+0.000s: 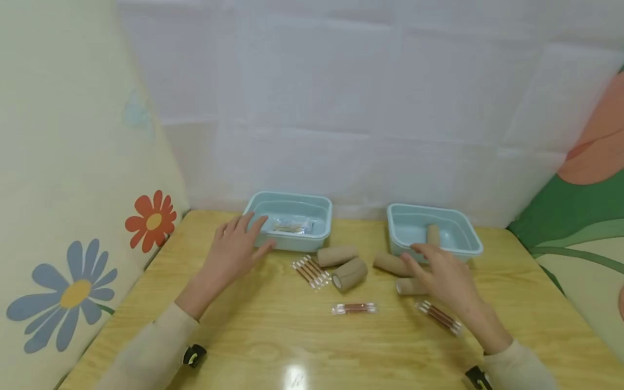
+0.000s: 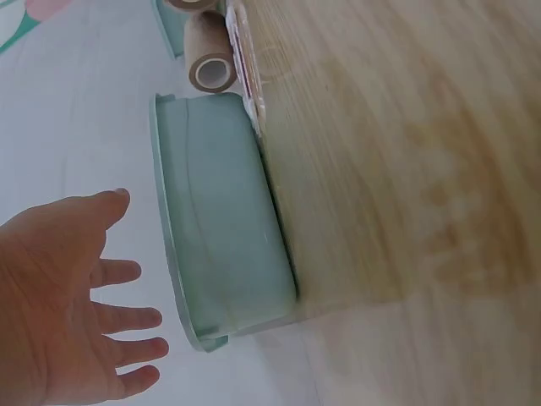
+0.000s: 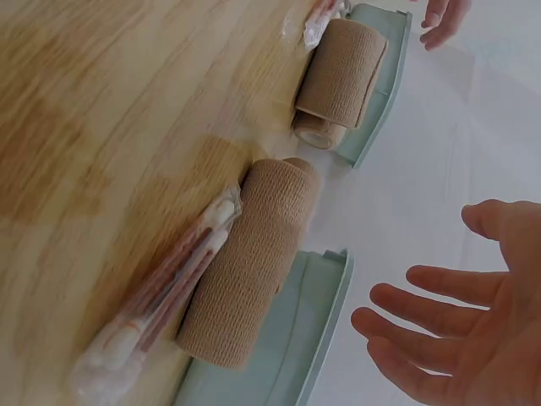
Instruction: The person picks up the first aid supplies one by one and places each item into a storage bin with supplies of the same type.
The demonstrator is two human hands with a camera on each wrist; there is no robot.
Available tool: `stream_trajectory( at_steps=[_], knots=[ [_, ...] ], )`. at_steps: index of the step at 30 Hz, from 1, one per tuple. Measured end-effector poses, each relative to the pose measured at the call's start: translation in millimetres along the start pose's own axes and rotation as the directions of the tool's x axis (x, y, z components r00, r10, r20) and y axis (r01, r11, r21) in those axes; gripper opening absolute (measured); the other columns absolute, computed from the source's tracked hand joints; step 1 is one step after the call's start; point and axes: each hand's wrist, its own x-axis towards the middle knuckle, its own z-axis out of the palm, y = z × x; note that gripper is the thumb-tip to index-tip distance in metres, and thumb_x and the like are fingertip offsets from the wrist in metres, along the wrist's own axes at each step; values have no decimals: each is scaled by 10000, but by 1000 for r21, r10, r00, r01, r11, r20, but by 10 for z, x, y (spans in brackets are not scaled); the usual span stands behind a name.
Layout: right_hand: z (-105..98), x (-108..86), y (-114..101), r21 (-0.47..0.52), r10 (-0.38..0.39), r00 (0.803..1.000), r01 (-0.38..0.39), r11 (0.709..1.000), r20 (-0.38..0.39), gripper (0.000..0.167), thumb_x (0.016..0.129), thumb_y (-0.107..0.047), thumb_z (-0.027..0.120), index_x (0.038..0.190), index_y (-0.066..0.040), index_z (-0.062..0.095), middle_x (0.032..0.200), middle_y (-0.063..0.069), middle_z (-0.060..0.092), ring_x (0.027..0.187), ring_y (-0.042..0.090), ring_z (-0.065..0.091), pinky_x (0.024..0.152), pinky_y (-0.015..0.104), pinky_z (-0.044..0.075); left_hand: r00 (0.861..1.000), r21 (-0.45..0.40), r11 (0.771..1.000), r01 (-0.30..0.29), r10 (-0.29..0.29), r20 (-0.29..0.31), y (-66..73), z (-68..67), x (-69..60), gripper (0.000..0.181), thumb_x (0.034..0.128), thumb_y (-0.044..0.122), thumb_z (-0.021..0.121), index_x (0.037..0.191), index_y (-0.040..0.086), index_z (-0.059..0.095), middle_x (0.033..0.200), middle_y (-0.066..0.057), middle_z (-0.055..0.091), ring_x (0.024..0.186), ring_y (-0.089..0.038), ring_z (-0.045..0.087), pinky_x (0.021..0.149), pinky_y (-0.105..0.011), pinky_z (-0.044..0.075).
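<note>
My left hand [image 1: 235, 248], fingers spread and holding nothing, hovers at the left side of the left blue basin [image 1: 322, 230], which has clear packets [image 1: 292, 226] inside. In the left wrist view the hand [image 2: 76, 296] is apart from the basin wall [image 2: 224, 211]. Over the front of the right basin [image 1: 473, 246] my right hand [image 1: 450, 279] is spread, also empty. One tan roll [image 1: 433, 234] lies in that basin. Two more rolls, one of them this roll [image 1: 392, 264], lie beside the right hand, near a swab packet [image 1: 440, 317].
Between the basins lie two tan rolls [image 1: 337, 255] [image 1: 350, 274], with swab packets [image 1: 311, 272] at their left. Another swab packet [image 1: 354, 308] lies nearer the front of the wooden table [image 1: 253, 336]. A white sheet [image 1: 317, 108] hangs behind.
</note>
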Motion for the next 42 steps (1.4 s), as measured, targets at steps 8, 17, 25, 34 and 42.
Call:
stream_trajectory(
  at_steps=[8,17,25,34,42],
  knots=[
    [27,45,-107,6,-29,999,29,1000,29,581,1054,-486,520,1315,19,642,1256,196,665,1103,401,646,881,571,524,1000,-2,1000,26,-26,5,-108,-16,39,653,1027,463,584,1518,60,434,1479,-272,420,1301,-490,425,1012,-687,337],
    [2,134,-231,-20,-33,996,35,999,83,582,1042,-487,547,1322,13,644,1252,184,671,1070,382,666,831,544,551,995,-73,993,93,-90,39,-311,-51,39,642,1035,422,581,1527,52,397,1506,-295,365,1351,-507,352,1047,-706,268],
    [-90,162,-244,4,-21,997,21,1000,81,557,1043,-484,547,1306,-6,657,1163,185,700,969,346,696,699,492,580,987,-202,968,150,-134,90,-429,-4,37,679,1059,457,513,1555,21,351,1520,-306,350,1361,-529,336,1038,-739,247],
    [-150,148,-250,-34,-67,996,69,997,61,506,1040,-475,560,1263,-41,694,1077,142,725,892,290,704,626,419,572,967,-277,927,252,-228,117,-528,49,67,724,1069,503,447,1505,-70,374,1473,-330,398,1311,-532,399,1022,-724,317],
    [-169,82,-165,-70,-221,974,224,972,41,310,1003,-306,679,1185,-60,726,1041,85,743,805,188,704,593,350,561,946,-421,847,324,-296,132,-593,89,58,727,1080,482,422,1475,-128,391,1316,-326,490,1162,-473,524,929,-622,457]
  ],
)
